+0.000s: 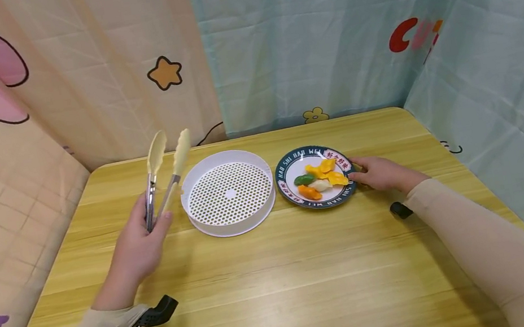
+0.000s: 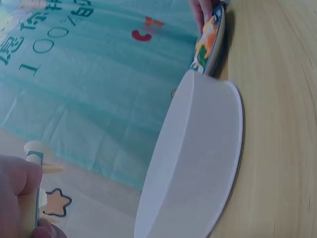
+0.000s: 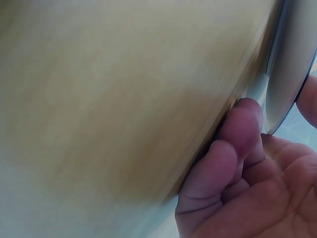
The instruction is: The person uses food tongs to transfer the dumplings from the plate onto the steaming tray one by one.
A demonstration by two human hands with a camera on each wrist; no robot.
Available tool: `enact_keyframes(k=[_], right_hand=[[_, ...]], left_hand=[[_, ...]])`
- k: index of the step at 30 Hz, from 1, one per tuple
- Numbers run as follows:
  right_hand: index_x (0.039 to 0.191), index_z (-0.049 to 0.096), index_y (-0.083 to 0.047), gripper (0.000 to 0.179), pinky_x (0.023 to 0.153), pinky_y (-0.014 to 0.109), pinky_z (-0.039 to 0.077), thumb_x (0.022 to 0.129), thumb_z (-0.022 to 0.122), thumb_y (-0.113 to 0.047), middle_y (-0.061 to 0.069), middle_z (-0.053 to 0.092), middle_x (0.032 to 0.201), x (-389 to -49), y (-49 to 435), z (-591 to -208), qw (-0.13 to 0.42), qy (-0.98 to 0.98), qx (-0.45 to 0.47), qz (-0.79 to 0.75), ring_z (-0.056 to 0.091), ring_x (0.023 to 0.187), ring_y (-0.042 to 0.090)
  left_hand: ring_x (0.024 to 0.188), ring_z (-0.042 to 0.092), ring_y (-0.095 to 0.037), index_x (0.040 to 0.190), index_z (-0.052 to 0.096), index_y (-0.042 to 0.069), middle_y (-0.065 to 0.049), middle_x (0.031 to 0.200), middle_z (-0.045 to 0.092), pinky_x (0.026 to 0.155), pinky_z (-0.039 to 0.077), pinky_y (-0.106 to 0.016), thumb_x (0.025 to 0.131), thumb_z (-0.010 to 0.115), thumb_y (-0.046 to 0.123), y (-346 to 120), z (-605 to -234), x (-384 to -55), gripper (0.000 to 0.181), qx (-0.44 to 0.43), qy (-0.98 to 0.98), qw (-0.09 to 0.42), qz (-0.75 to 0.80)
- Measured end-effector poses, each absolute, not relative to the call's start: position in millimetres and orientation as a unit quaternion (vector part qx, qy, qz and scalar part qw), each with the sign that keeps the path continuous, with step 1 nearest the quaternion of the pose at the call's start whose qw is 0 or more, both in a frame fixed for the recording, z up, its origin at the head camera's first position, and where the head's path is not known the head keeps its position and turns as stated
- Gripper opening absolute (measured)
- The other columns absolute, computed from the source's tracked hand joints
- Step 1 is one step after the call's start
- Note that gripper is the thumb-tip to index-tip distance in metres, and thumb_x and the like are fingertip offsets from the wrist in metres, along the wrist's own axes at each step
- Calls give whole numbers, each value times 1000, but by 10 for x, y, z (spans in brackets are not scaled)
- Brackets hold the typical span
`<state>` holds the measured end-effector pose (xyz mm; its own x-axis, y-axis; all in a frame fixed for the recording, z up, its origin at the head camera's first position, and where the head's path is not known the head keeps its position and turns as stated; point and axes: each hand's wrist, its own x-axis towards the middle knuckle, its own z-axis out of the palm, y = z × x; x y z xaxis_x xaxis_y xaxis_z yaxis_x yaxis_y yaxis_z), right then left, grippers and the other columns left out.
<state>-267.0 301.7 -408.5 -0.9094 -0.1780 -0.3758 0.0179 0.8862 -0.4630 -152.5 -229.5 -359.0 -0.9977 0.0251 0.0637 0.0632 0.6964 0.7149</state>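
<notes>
My left hand (image 1: 137, 245) grips a pair of metal tongs (image 1: 181, 152) with cream scalloped tips, pointing up and away, their arms spread with nothing between them. Just right of the tongs sits a round white steamer tray (image 1: 233, 229) with a perforated floor. My right hand (image 1: 380, 172) holds the right rim of a dark-edged, lettered plate (image 1: 285, 175), thumb over the edge and fingers beneath, as the right wrist view shows. Several small dumpling-shaped pieces lie on the plate: yellow ones (image 1: 337, 178), a green one (image 1: 303, 180), a white one (image 1: 321, 185) and an orange one (image 1: 309, 192).
Everything stands on a wood-grain table (image 1: 281, 286), tray and plate side by side toward its far edge. Printed curtains (image 1: 276, 58) hang behind and along both sides. A black wrist camera (image 1: 154, 315) is strapped to the left sleeve, another (image 1: 400, 210) to the right.
</notes>
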Motion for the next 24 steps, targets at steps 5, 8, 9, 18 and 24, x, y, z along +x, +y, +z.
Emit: enact_keyframes(k=[5,8,9,18,24], right_hand=[[168,21,-13,76,68,32,44,109,52,-48,14,52,98,-2675,3016,-4103,212,947,-38,-240,53,81,24],[168,20,-13,76,69,32,44,109,52,-48,13,53,96,-2683,3019,-4110,214,945,-36,-244,53,81,24],[168,19,-13,76,69,33,45,109,52,-48,13,53,96,-2689,3021,-4111,215,945,-36,-245,53,81,24],[169,14,-14,77,71,34,46,110,52,-45,9,53,90,-2718,3042,-4104,224,940,-37,-255,54,79,23],[169,13,-14,77,74,36,45,110,51,-45,11,52,91,-2714,3032,-4100,222,941,-41,-252,54,82,25]], left_hand=[[71,48,-23,154,41,19,-10,97,54,62,42,-36,109,56,42,-1934,-3566,-1524,53,-79,-916,32,-392],[73,49,-21,140,50,11,-9,100,58,63,43,-34,107,60,32,-1731,-3578,-1552,40,-113,-912,25,-393],[72,50,-20,139,50,9,-8,102,58,63,44,-32,107,62,29,-1666,-3584,-1559,40,-123,-909,17,-397],[68,45,-14,156,40,11,-1,83,46,62,42,-29,103,65,31,-1042,-3706,-1541,61,-189,-901,-49,-387],[60,45,-13,161,37,17,0,76,51,56,42,-29,104,66,42,-733,-3807,-1532,69,-189,-907,-78,-369]])
